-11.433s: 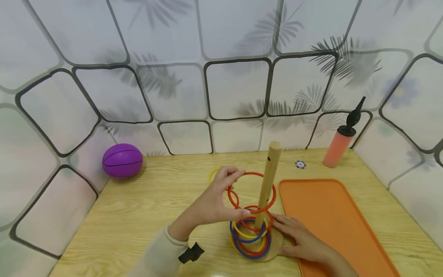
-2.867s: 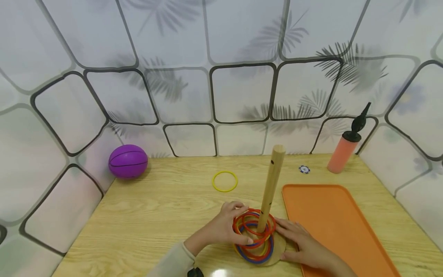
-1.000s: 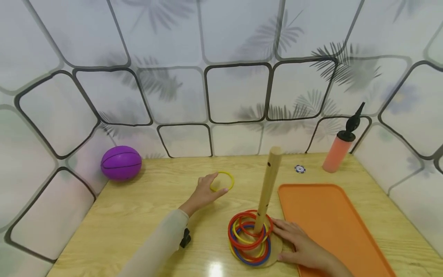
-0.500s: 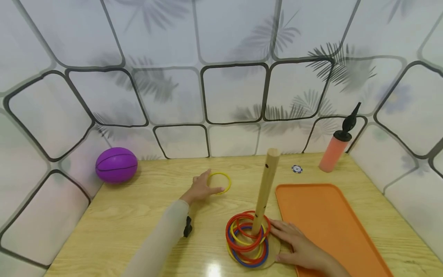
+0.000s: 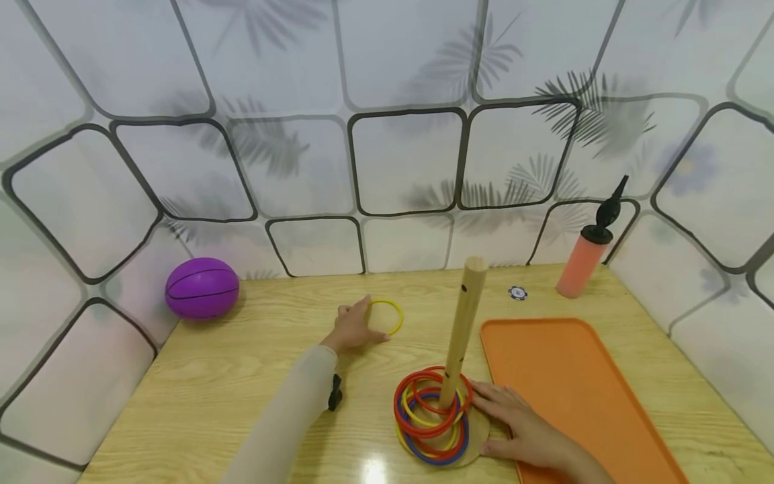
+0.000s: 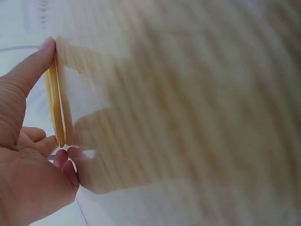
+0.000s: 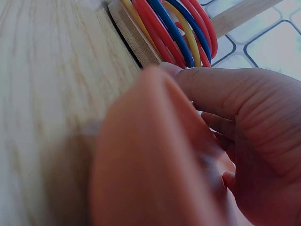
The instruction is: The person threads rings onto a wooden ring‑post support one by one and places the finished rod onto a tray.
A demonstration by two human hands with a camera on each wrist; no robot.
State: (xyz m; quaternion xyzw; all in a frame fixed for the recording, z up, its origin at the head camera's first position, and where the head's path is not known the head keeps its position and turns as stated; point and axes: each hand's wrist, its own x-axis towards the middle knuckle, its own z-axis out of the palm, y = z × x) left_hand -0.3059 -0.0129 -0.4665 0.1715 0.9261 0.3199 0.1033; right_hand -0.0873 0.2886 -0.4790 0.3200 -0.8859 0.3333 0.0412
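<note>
A thin yellow ring point(image 5: 402, 317) is at the back middle of the table. My left hand point(image 5: 353, 327) holds its left side, thumb at the near edge and fingers at the far edge. The left wrist view shows this ring point(image 6: 55, 108) edge-on between thumb and fingers. Nearer me stands a wooden peg point(image 5: 464, 329) on a round wooden base point(image 5: 480, 430). Red, blue and yellow rings lie heaped round the peg's foot; a red ring point(image 5: 396, 405) is near the top. My right hand point(image 5: 523, 423) holds the base's right edge; some of its fingers are hidden in the right wrist view.
An orange tray point(image 5: 562, 376) lies to the right, partly under my right hand and forearm. A purple ball point(image 5: 202, 289) sits at the back left. At the back right are a poker chip point(image 5: 517, 293) and a pink hand pump point(image 5: 582, 262) with a black top.
Earlier my left hand brought a red ring down onto the heap and left it there. It then moved back and left to the yellow ring. My right hand has stayed at the base.
</note>
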